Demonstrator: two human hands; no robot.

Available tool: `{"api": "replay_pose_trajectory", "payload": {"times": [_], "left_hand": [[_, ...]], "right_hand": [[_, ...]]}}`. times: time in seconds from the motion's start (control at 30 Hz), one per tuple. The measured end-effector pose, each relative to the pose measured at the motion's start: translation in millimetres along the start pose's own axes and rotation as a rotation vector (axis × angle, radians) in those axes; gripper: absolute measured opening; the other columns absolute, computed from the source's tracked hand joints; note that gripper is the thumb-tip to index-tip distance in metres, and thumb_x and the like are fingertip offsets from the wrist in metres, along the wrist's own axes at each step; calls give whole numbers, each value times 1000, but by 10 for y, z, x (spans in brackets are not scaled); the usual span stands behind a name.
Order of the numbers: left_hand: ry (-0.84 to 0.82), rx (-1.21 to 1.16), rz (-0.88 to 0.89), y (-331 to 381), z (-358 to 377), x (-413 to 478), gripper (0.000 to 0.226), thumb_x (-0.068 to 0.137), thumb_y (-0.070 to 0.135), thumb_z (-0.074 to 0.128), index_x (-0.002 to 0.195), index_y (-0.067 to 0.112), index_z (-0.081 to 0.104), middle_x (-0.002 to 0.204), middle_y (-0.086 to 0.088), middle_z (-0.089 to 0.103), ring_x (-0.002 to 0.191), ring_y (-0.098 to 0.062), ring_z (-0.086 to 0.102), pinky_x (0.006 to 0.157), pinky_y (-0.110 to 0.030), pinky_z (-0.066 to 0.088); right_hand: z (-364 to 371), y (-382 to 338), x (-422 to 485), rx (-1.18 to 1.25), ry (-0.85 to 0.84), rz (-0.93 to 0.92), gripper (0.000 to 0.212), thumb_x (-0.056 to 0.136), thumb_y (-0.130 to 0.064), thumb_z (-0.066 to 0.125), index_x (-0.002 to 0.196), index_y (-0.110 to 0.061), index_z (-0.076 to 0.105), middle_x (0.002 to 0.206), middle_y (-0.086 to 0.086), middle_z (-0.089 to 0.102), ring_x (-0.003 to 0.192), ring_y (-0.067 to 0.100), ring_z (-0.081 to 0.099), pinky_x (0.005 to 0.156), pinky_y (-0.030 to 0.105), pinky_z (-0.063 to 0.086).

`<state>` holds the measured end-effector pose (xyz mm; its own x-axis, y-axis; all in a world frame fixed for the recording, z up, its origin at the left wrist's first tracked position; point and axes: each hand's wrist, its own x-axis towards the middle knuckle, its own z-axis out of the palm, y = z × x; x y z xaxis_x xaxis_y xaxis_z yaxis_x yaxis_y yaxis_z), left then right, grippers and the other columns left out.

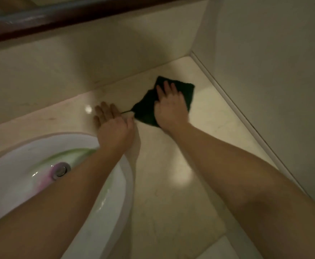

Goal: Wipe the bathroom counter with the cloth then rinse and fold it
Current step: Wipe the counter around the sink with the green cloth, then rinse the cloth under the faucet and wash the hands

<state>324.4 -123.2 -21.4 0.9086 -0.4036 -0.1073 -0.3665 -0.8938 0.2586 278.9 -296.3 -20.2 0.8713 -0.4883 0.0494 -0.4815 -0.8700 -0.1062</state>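
Observation:
A dark green cloth [187, 90] lies flat on the pale stone counter [171, 174], near the back right corner. My right hand [169, 107] presses down on the cloth with straight fingers, covering its middle. My left hand [113, 126] rests flat on the counter just left of the cloth. Its thumb side sits by the cloth's pointed left corner, and I cannot tell whether they touch.
A white oval sink [12, 184] with a metal drain plug [60, 170] is set into the counter at the left, under my left forearm. A backsplash [59, 62] runs behind, and a wall [274, 71] closes off the right side.

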Motion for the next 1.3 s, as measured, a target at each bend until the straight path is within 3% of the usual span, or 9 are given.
{"api": "replay_pose_trajectory", "payload": {"times": [0.23,0.33,0.5,0.6,0.7,0.83,0.97,1.1,1.3], "left_hand": [[-61,92,98,170,21,-292,74,97,48,31,154,5,12,159,-27,6,146,-47,2,116,-55,-1],[-87,45,85,132,-127,-365,68,98,41,34,152,3,17,156,-29,16,144,-46,13,115,-55,7],[-55,-227,116,-110,-421,-916,38,89,10,48,118,-12,57,123,-31,54,111,-45,53,98,-47,44],[-163,-322,-3,-446,-570,-1328,43,96,10,44,138,6,48,142,-14,49,129,-29,46,106,-31,33],[-223,-430,-90,-780,-660,-1648,35,94,12,45,125,11,63,128,-7,63,117,-23,56,93,-23,37],[-184,-659,-142,-1030,-975,-1950,23,93,21,58,113,17,69,110,1,70,101,-14,64,86,-23,46],[-55,-1014,-196,-1217,-1366,-2099,33,88,15,67,120,19,62,105,2,67,89,-7,67,76,-17,52],[138,-1144,-237,-1552,-1767,-2154,16,88,3,63,84,16,70,80,0,69,74,-8,65,71,-22,51],[332,-1436,-286,-2187,-2178,-2191,27,90,-1,59,69,16,55,69,-2,58,65,-14,56,61,-25,47]], "right_hand": [[-185,337,-1421,-86,-151,27,70,94,-58,21,155,-24,16,163,5,14,150,29,9,120,50,10],[-167,105,-1794,-31,-124,-74,62,98,-54,24,153,-26,26,160,1,23,149,25,15,120,48,12],[-210,-30,-1769,386,46,9,25,96,-27,53,110,-18,72,117,1,69,121,22,54,109,33,30],[-362,-303,-1691,479,-27,48,21,98,-21,49,92,-13,67,90,5,67,90,22,60,85,35,47],[-494,-633,-1673,548,-40,-89,21,98,-16,46,85,-10,62,83,4,61,80,20,56,78,39,48],[-772,-1139,-1686,769,-50,-193,15,94,-14,52,81,-14,60,80,-5,56,78,15,54,73,30,46],[-1087,-1692,-1716,933,-46,-158,20,96,-16,51,79,-8,60,74,2,55,70,17,54,65,33,47],[-1253,-2141,-1748,911,47,-214,19,94,-11,50,77,-6,54,74,3,51,68,16,50,61,29,42],[-1316,-2536,-1670,922,146,96,25,96,-11,40,73,-6,47,75,7,49,71,22,47,63,35,38]]}}
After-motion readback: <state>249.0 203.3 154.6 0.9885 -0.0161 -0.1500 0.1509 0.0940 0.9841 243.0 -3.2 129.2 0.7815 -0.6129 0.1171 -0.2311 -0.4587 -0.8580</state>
